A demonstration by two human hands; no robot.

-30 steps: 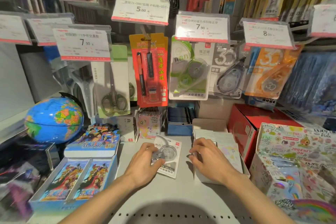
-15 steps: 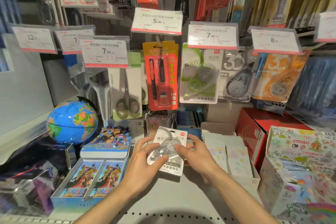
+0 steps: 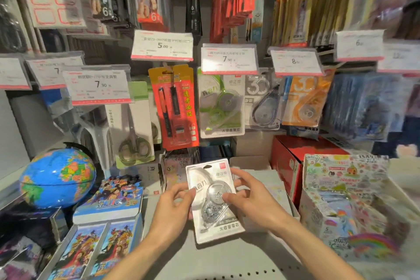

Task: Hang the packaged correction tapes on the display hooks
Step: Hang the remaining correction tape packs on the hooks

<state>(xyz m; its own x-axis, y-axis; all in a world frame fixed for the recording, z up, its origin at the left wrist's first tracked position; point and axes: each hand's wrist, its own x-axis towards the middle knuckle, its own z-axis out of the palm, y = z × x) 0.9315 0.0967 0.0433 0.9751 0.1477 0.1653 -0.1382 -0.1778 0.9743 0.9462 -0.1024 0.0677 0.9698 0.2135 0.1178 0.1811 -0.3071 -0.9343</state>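
Held upright between both hands: white correction tape pack (image 3: 212, 198), left hand (image 3: 172, 206) pinching its left edge, right hand (image 3: 248, 199) gripping the right. Lifted higher above the shelf (image 3: 227, 259) than half a second ago.

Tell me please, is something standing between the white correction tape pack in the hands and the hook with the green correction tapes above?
Nothing visible blocks the way up. Left hand and right hand hold the white pack below the green packs. Only the 7.90 price tag hangs over that hook's front.
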